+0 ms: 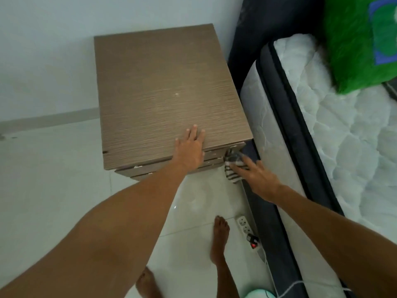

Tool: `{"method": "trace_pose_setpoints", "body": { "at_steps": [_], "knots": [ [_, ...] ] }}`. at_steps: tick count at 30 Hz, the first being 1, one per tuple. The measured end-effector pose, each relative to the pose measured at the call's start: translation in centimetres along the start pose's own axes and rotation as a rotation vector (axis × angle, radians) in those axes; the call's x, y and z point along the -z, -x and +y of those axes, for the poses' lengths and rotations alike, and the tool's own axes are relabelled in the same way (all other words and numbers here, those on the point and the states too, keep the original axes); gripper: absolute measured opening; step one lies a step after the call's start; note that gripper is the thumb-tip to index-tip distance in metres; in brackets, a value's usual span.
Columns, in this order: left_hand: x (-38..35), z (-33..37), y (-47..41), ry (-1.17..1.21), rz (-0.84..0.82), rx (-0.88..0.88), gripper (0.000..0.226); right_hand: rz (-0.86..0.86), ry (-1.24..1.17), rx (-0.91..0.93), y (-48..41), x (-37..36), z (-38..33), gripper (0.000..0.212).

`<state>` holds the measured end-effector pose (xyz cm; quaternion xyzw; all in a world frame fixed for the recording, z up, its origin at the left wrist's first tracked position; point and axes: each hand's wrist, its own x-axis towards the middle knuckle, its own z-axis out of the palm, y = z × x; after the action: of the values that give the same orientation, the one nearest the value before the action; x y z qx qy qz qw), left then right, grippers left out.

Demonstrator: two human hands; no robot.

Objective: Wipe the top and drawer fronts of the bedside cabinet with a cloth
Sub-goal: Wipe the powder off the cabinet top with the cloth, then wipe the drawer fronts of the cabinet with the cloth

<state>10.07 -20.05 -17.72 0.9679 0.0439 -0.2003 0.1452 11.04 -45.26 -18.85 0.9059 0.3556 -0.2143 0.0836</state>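
I see my left hand [190,147] flat, fingers spread, on the cabinet [163,93] top's front edge. My right hand [256,176] presses the striped cloth [233,168] against the drawer fronts [211,161], beside the bed [311,134].

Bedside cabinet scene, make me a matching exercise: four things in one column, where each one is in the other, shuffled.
Things:
1. left hand
2. striped cloth
3. power strip
4. green pillow

Places:
A. on the floor beside the bed base
B. flat on the cabinet top, near its front edge
C. on the mattress
D. under the right hand, at the drawer fronts' right corner

Pairs: 1-B, 2-D, 3-A, 4-C
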Motion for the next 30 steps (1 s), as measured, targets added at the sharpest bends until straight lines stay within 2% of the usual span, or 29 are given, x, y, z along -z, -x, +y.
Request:
{"method": "trace_pose_setpoints", "body": {
  "at_steps": [2, 4, 8, 11, 16, 20, 22, 24, 26, 30],
  "knots": [
    [-0.8, -0.9, 2.8, -0.018, -0.002, -0.047, 0.073, -0.092, 0.001, -0.033, 2.7, -1.5, -3.3, 0.082],
    [-1.6, -2.0, 5.6, 0.005, -0.002, -0.077, 0.068, -0.093, -0.092, -0.137, 4.4, -2.7, -6.5, 0.078],
    [-3.7, -4.7, 11.3, 0.135, 0.156, -0.184, 0.043, -0.018, -0.21, -0.23, 4.5, -3.7, -11.8, 0.07],
    [-5.6, -7.6, 14.6, 0.213, 0.232, -0.086, 0.029, 0.112, -0.321, -0.256, 2.8, -2.8, -15.0, 0.06],
    [-8.0, -12.6, 15.9, 0.411, 0.353, 0.337, 0.025, 0.263, -0.37, -0.105, -0.7, -2.1, -20.4, 0.058],
    [-8.8, -15.9, 14.5, 0.613, 0.476, 0.598, 0.038, 0.399, -0.335, 0.063, -4.1, -2.3, -24.1, 0.062],
    [-8.9, -17.3, 13.8, 0.655, 0.515, 0.594, 0.043, 0.468, -0.297, 0.11, -6.1, -1.7, -25.4, 0.063],
    [-8.7, -18.5, 13.2, 0.656, 0.553, 0.519, 0.043, 0.493, -0.219, 0.17, -8.3, -0.8, -26.3, 0.064],
    [-8.2, -19.6, 12.8, 0.641, 0.573, 0.461, 0.039, 0.488, -0.145, 0.226, -9.9, -0.1, -26.8, 0.065],
    [-7.6, -20.4, 12.5, 0.625, 0.562, 0.467, 0.034, 0.436, -0.051, 0.249, -11.9, -0.3, -28.0, 0.066]
  ]
}}
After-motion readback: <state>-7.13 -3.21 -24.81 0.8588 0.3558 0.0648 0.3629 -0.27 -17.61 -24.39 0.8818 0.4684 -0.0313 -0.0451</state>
